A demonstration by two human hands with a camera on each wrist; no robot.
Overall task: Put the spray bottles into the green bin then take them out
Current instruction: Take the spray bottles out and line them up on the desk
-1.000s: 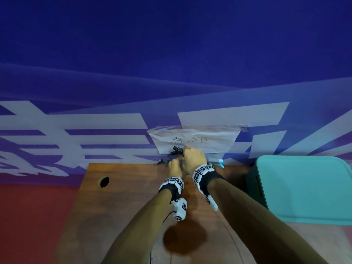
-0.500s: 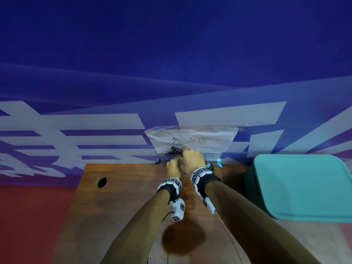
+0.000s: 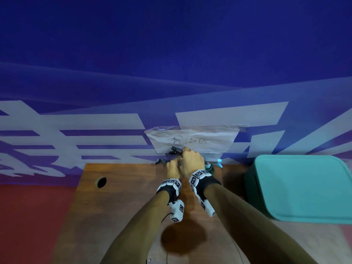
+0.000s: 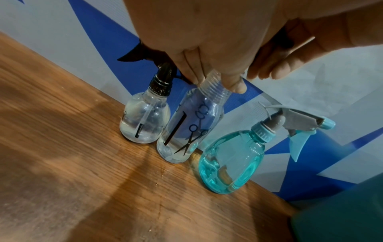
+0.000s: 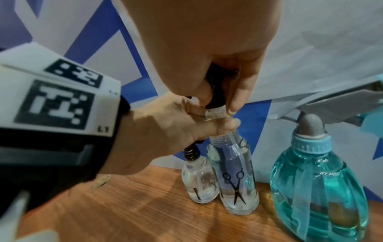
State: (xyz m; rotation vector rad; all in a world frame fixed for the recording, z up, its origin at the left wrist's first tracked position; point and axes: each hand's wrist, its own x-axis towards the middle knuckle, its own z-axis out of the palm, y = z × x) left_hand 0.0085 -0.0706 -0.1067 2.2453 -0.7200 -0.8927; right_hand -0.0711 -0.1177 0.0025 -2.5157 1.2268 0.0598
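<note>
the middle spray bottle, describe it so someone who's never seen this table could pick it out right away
On the wooden table, three spray bottles stand in a row along the blue-and-white wall. The middle spray bottle stands between a round clear bottle with a black sprayer and a teal bottle. It alone is tall, slim and clear, printed with black scissors, and both hands grip its neck: left hand, right hand.

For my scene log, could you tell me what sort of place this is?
Probably a staged cleaning station, not a home: a wooden table against a printed blue banner, a taped handwritten paper sign, three spray bottles and a green bin.
</note>
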